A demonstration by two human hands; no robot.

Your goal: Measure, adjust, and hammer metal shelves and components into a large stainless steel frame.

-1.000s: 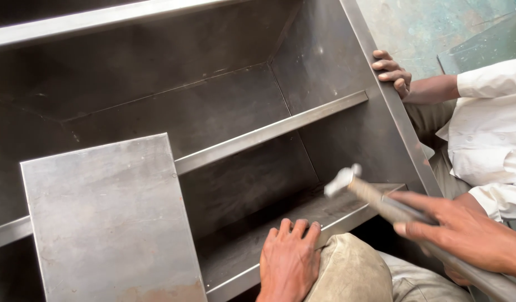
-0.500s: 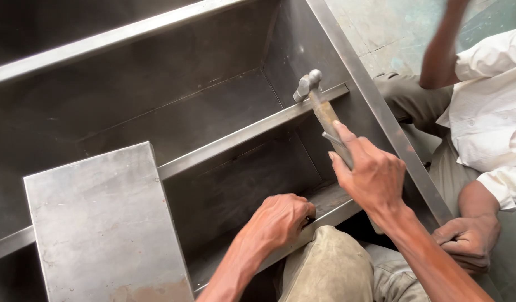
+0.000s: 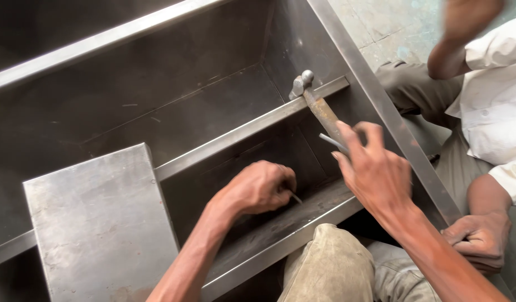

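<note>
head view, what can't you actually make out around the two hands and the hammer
- Thin metal piece under the left hand: head view, fingers hide nearly all of it; its kind is unclear.
- Hammer handle: lower end hidden inside the right hand.
- Another person's raised hand: blurred and cut by the top edge.
- Steel sheet: cut by the bottom edge.

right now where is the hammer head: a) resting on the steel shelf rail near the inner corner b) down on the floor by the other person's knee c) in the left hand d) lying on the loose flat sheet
a: the hammer, held by the right hand, has its head on the shelf rail close to the cabinet's inner corner, while the left hand holds a thin metal piece lower down.
</note>
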